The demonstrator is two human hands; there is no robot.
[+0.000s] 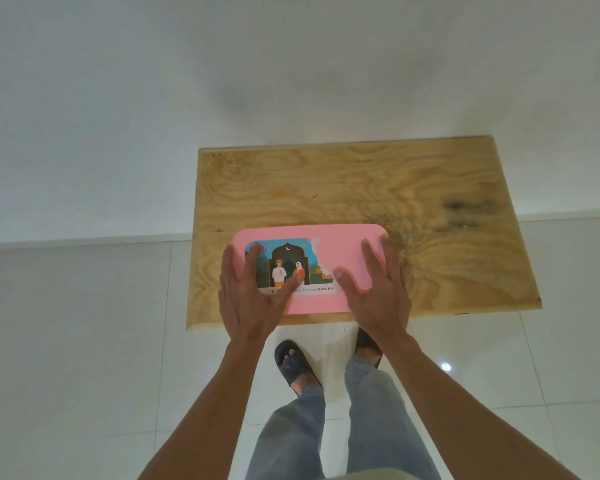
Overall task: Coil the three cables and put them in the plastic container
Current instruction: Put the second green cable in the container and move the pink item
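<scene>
A pink plastic container [336, 247] with its lid on lies at the near edge of a plywood tabletop [361, 188]. A partly torn picture sticker covers the lid's left half. My left hand [253, 296] lies flat on the lid's left end, fingers spread over the sticker. My right hand [378, 289] lies flat on the lid's right end, fingers spread. Neither hand grips anything. No cable shows anywhere; the container's inside is hidden by the lid.
The table stands against a white wall [222, 81]. White floor tiles [84, 341] surround it. My legs and feet in dark sandals [293, 362] stand just before the table's near edge.
</scene>
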